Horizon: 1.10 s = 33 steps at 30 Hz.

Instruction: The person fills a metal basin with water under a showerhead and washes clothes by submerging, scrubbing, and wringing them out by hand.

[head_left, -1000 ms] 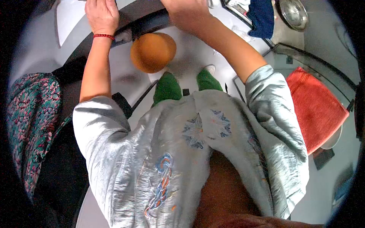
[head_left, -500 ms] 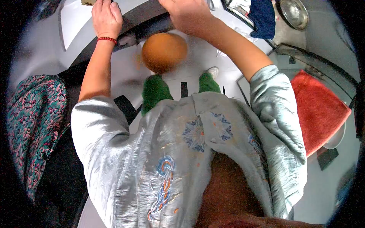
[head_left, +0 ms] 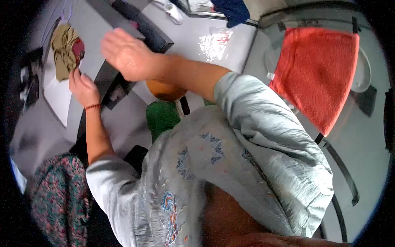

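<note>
On the left side, a crumpled khaki cloth [head_left: 63, 49] with a dark red patch lies on a white and grey surface. My left hand [head_left: 85, 89], with a red bracelet at the wrist, has its fingers stretched out and the fingertips at the cloth's lower edge. Fingers extended and nothing in them, my right hand [head_left: 129, 55] is over the dark edge of the grey surface, right of the cloth. An orange round object [head_left: 164, 90] shows partly below my right forearm, which hides its top.
A red cloth [head_left: 319, 74] hangs over a glass table [head_left: 349, 136] at right. Clear crinkled plastic [head_left: 216, 43] and a dark blue cloth [head_left: 234, 11] are at the top. Patterned fabric [head_left: 59, 197] is at lower left. Green trouser legs [head_left: 162, 119] show below the orange object.
The view has swung left, bringing the khaki cloth into full view. Both hands appear lower in the picture, and my right hand has come closer to my left. The orange object is now partly covered.
</note>
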### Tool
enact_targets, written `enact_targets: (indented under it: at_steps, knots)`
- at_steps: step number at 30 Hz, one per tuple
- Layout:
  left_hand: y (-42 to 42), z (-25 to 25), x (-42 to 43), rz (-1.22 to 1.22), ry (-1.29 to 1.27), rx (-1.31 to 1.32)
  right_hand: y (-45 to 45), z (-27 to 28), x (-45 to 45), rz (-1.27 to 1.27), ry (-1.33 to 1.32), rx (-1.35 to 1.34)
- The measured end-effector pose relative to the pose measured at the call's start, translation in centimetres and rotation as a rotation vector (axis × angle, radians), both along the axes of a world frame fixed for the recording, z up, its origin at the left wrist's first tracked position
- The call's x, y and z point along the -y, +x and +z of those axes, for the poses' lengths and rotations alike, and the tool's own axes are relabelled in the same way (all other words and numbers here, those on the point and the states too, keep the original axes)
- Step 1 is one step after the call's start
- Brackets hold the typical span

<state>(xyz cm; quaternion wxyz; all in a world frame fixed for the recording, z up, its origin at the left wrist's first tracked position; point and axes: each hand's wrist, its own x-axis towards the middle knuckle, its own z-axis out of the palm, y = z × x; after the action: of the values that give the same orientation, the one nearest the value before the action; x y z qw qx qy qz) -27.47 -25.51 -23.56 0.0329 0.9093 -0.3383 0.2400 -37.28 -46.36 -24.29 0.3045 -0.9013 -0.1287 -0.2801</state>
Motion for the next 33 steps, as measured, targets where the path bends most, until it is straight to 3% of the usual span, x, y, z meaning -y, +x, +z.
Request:
enact_targets:
  at_steps: [8,23,31,33]
  knots:
    - [0.2,-0.5,-0.2,0.02,-0.03,-0.033,-0.1,0.3,0.6,0.036,0.111,-0.011]
    - [0.0,-0.3,-0.1,0.031,-0.021,-0.051,0.0,-0.2,0.3,-0.018,-0.024,-0.042]
    - [0.1,-0.2,-0.1,-0.005,-0.025,-0.043,0.4,-0.8,0.3,-0.103,-0.083,0.155]
    - [-0.2,0.1,0.1,-0.005,-0.037,-0.065,0.1,-0.5,0.6,-0.058,-0.062,0.1]
